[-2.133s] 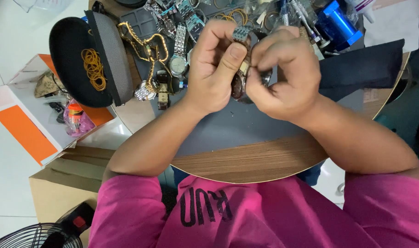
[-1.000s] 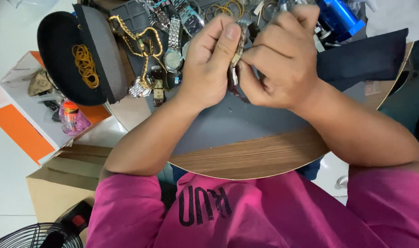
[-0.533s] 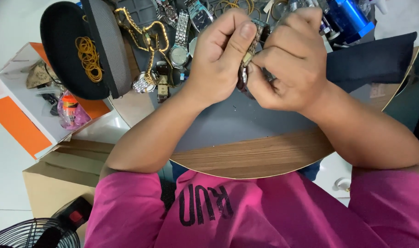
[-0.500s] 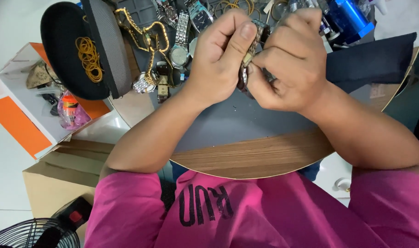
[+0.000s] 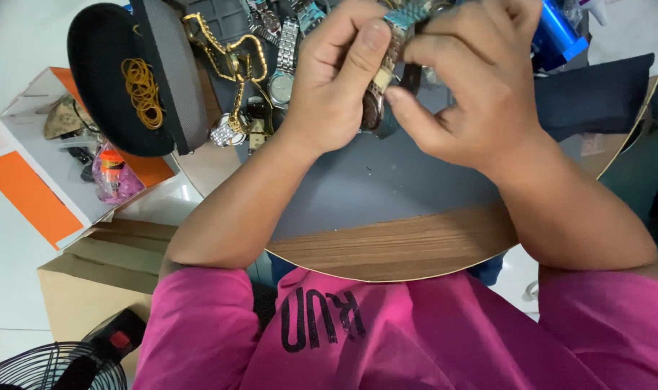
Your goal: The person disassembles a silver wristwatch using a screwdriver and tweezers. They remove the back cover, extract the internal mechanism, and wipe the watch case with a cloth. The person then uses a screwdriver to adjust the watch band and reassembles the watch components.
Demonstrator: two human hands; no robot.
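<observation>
Metal-band wristwatch (image 5: pixel 386 68) gripped over grey mat (image 5: pixel 386 188), raised above table. Band pinched by left hand (image 5: pixel 336 79); case end pressed by right hand (image 5: pixel 473 87), fingers closed. Strap work judged midway; other watches (image 5: pixel 284 65) left untouched beside.

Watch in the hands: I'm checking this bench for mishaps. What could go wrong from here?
1. The watch is pinched only by fingertips of the left hand and right hand above the mat; a slip could drop it.
2. Other watches and a gold chain lie crowded beside the left hand; a knock might scatter or scratch them.
</observation>
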